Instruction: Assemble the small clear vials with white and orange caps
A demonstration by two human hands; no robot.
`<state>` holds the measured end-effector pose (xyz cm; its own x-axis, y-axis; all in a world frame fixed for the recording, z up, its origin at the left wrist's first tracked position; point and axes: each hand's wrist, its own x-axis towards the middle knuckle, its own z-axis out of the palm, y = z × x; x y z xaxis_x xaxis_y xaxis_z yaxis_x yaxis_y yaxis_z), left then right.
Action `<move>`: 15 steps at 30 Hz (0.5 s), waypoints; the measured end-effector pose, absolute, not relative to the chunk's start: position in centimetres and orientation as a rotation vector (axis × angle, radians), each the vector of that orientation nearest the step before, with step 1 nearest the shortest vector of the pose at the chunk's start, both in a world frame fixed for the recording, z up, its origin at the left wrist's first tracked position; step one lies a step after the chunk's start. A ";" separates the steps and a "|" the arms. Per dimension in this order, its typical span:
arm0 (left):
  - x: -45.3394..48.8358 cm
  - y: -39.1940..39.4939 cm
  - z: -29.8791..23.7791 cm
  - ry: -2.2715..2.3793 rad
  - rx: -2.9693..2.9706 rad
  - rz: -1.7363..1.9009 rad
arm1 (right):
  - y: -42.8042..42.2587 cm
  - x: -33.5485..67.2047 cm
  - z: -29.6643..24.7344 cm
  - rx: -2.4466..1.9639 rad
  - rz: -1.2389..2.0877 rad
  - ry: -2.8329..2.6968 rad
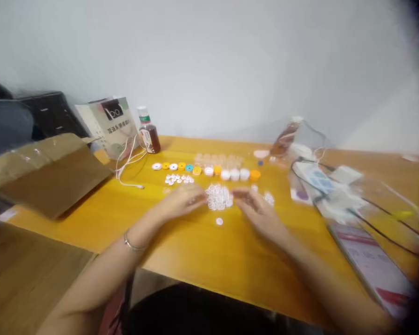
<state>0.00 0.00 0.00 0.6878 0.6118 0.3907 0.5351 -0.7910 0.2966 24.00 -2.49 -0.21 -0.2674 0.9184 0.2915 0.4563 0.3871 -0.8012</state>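
A pile of small whitish, clear-looking pieces (218, 197) lies on the wooden table between my hands. My left hand (185, 199) is at its left edge, fingers loosely bent and the thumb apart. On the opposite side, my right hand (257, 208) is open too, fingertips close to the pile. Blur hides whether either hand touches it. One round white piece (219, 221) sits alone in front. Small white pieces (179, 179) are grouped beyond my left hand, and another little cluster (268, 198) lies right of my right hand.
Behind the pile runs a row of white, orange and teal round caps (197, 170). A cardboard box (52, 177), paper bag (110, 125), dark bottle (150, 135) and white cable (125, 174) stand left. At right are a tilted bottle (284, 138), tangled cables and a flat package (373, 265).
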 end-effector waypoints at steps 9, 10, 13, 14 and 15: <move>-10.8 5.8 1.4 1.871 2.188 0.936 | -1.6 25.7 -1.6 -1.272 0.637 -1.837; -11.7 6.4 1.2 1.956 2.177 0.880 | -1.9 25.4 -1.7 -1.266 0.623 -1.887; -13.3 8.0 0.1 2.084 2.155 0.822 | -3.0 24.4 -1.9 -1.194 0.579 -1.998; -13.6 8.5 -0.3 2.109 2.148 0.808 | -3.3 24.1 -1.9 -1.167 0.578 -2.030; -13.7 9.0 -0.7 2.129 2.144 0.789 | -3.5 24.0 -1.9 -1.143 0.577 -2.050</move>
